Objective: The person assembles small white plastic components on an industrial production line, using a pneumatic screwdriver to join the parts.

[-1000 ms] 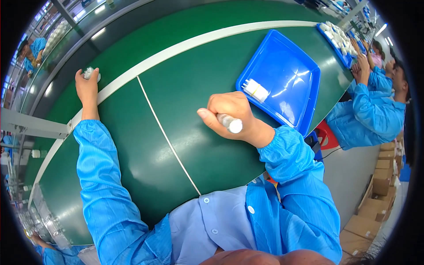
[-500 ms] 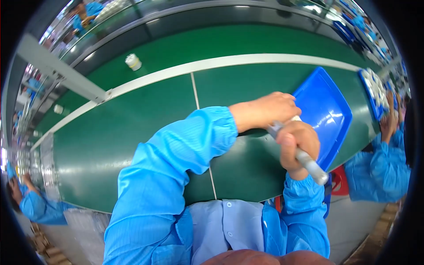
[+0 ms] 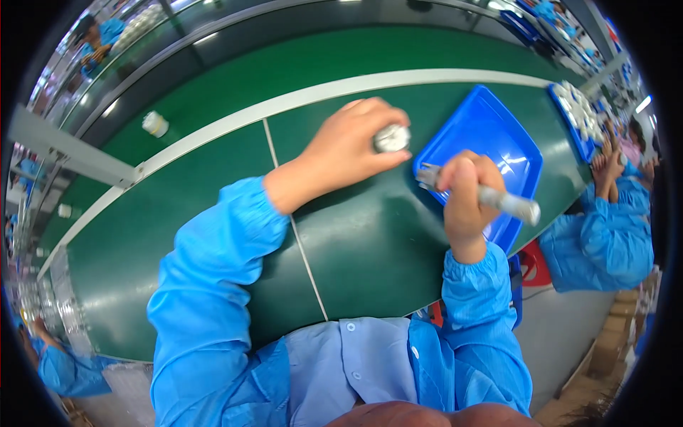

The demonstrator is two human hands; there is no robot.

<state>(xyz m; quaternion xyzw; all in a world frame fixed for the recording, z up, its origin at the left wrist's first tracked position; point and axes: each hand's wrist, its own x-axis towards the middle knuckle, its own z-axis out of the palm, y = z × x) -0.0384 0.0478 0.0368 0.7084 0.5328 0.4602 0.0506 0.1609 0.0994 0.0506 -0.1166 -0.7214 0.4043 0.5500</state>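
Over the green bench, my left hand (image 3: 345, 142) is closed around a short round part with a whitish, speckled end face (image 3: 393, 139). Its far side is hidden in the palm. My right hand (image 3: 471, 188) grips a stick-shaped tool with a grey handle (image 3: 511, 203). The tool's metal-coloured head (image 3: 428, 176) points left, above the near left edge of a blue tray (image 3: 491, 124). Motion blurs the tool, so its exact kind cannot be made out. The two hands are apart, the left one farther from me.
A white rail (image 3: 320, 91) crosses the bench; beyond it stands a white cylindrical part (image 3: 155, 124). At right, another person's hands (image 3: 608, 167) are beside a blue tray of white parts (image 3: 569, 127). A metal post (image 3: 78, 149) rises at left. Clear plastic pieces (image 3: 67, 306) lie left.
My left hand has moved left and away from my right hand, and the round part in it now shows. The tool has swung flatter. The whole view has shifted slightly.
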